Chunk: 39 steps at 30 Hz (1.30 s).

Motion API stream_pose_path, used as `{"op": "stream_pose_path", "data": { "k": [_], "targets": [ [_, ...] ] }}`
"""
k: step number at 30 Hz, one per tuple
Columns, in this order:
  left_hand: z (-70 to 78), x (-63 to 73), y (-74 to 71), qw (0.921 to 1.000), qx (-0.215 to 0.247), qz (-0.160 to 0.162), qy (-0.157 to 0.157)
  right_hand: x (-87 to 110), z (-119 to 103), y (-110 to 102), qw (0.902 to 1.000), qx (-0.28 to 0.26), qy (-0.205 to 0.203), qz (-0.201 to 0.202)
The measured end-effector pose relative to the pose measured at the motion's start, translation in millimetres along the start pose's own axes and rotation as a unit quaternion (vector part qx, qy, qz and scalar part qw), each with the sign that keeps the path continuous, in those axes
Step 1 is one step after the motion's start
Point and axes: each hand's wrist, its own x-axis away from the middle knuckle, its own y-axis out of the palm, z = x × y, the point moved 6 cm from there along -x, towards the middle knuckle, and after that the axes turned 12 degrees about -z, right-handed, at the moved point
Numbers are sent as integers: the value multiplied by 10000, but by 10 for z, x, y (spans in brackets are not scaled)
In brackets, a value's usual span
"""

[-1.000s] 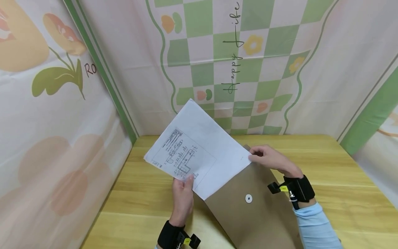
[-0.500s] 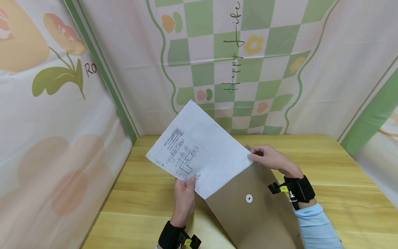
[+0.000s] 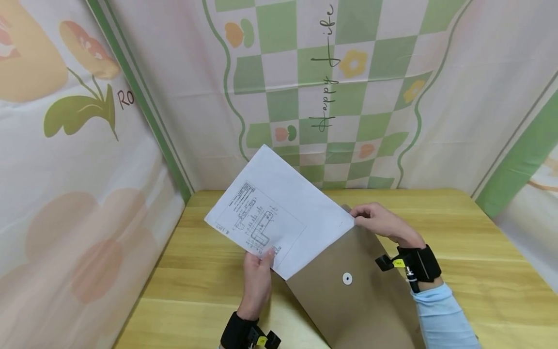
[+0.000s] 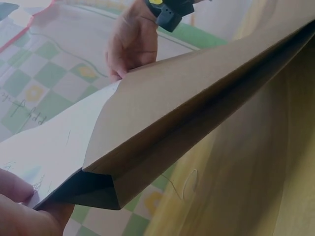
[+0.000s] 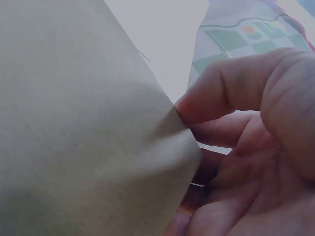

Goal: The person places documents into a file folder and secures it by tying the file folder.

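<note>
A white sheet of paper (image 3: 296,194) printed with a technical drawing sticks out of the mouth of a brown kraft file envelope (image 3: 370,300). My left hand (image 3: 257,281) pinches the sheet's near left edge, thumb on the printed face and fingers underneath. At the right corner of the envelope's mouth, my right hand (image 3: 383,225) pinches the brown edge between thumb and fingers, as the right wrist view also shows. A white round button (image 3: 347,278) sits on the envelope. Seen from the left wrist, its folded side gusset (image 4: 197,123) stands spread. The sheet's inner end is hidden inside.
Beneath everything lies a wooden table (image 3: 196,281). A patterned curtain (image 3: 283,72) hangs behind its far edge, and another flowered curtain (image 3: 87,194) flanks the left side. A thin string (image 4: 184,189) dangles below the envelope in the left wrist view.
The sheet has shifted slightly down and right, toward the envelope, and my left hand has moved a little right. The right hand holds nearly the same place.
</note>
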Motion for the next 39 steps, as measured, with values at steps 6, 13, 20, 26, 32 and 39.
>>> {"op": "stream_pose_path", "data": {
  "k": [6, 13, 20, 26, 32, 39],
  "targets": [
    [31, -4, -8, 9999, 89, -49, -78, 15, -1, -32, 9990, -102, -413, -120],
    [30, 3, -56, 9992, 187, -106, -327, 16, 6, -42, 9970, -114, -708, -296],
    [27, -2, -95, 9988, 11, -74, -474, -2, -4, -34, 9981, -116, -566, -205],
    [34, 2, -55, 9974, -293, -371, -553, 8, -23, -43, 9988, -170, -435, -143],
    [-24, 17, 11, 9962, -367, -394, -689, 20, -21, -31, 9989, -249, -371, -140],
    [-92, 33, 89, 9936, -583, -556, -792, 19, 19, -28, 9993, -260, -254, -36]
  ]
}}
